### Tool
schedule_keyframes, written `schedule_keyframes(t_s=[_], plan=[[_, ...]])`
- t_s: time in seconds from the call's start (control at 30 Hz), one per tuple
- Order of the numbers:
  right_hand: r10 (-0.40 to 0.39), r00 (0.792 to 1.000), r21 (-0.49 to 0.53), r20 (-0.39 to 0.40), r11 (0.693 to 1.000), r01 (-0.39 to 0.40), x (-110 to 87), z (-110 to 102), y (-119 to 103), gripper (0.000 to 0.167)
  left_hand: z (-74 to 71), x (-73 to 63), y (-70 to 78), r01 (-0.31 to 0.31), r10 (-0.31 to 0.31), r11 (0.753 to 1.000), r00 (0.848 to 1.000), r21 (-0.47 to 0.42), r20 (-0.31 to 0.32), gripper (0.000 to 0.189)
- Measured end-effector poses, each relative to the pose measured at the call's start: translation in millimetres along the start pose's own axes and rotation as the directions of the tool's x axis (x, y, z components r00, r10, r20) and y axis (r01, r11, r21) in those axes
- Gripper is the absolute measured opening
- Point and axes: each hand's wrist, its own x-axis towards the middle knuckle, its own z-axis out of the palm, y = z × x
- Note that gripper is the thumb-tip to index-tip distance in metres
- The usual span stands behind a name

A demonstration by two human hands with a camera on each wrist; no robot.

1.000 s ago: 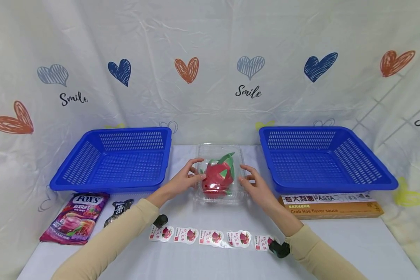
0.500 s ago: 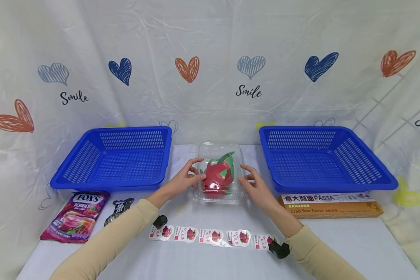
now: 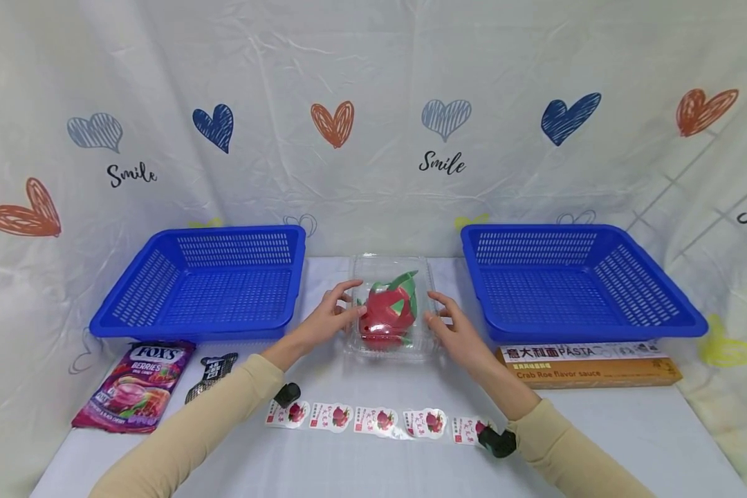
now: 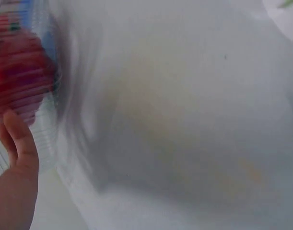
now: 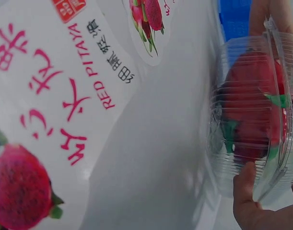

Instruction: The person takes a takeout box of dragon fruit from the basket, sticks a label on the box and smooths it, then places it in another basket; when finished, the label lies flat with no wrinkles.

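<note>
In the head view a clear plastic clamshell box [image 3: 373, 266] stands mid-table with a red and green dragon fruit [image 3: 386, 315] inside it. My left hand [image 3: 330, 319] grips the box's left side, thumb at the near part and index finger farther back. On the opposite side my right hand [image 3: 456, 330] holds it the same way. The right wrist view shows the ribbed box [image 5: 217, 148] close up, with a thumb [image 5: 245, 184] against its wall. In the left wrist view, fingers [image 4: 22, 141] press the box wall [image 4: 48, 129] beside the fruit.
Blue baskets [image 3: 224, 330] [image 3: 588, 332] stand at left and right. A candy bag [image 3: 133, 391] and a small black packet [image 3: 211, 373] lie left; a pasta box [image 3: 588, 370] lies right. In front runs a strip of dragon fruit stickers [image 3: 376, 422], beneath the wrist cameras [image 3: 496, 443].
</note>
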Motion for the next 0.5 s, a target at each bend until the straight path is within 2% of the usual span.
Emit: schedule_keyframes(t_s=[0.13,0.23,0.37,0.43,0.5], plan=[[-0.043,0.999,0.001,-0.002,0.999,0.043,-4.3,-0.3,-0.2,0.057,6.1,-3.5,-1.9,-0.008,0.012,0.999,0.995,0.040,-0.096,0.056],[-0.048,0.999,0.026,0.001,0.999,0.048,-11.5,-1.8,0.5,0.057,13.7,-12.1,0.2,-0.020,0.032,0.997,0.984,0.071,-0.176,0.050],[-0.053,0.999,0.076,0.004,0.996,0.053,-24.9,-6.4,1.3,0.056,27.7,-32.9,7.2,-0.014,0.035,0.997,0.955,0.073,-0.295,0.039],[-0.068,0.998,0.091,0.000,0.994,0.067,-32.4,-9.4,0.9,0.056,35.6,-45.0,8.4,0.010,0.005,0.999,0.938,0.043,-0.346,0.034],[-0.090,0.996,0.095,-0.001,0.991,0.089,-40.3,-12.4,1.1,0.056,43.9,-57.1,8.1,0.051,-0.051,0.999,0.924,-0.012,-0.378,0.030]])
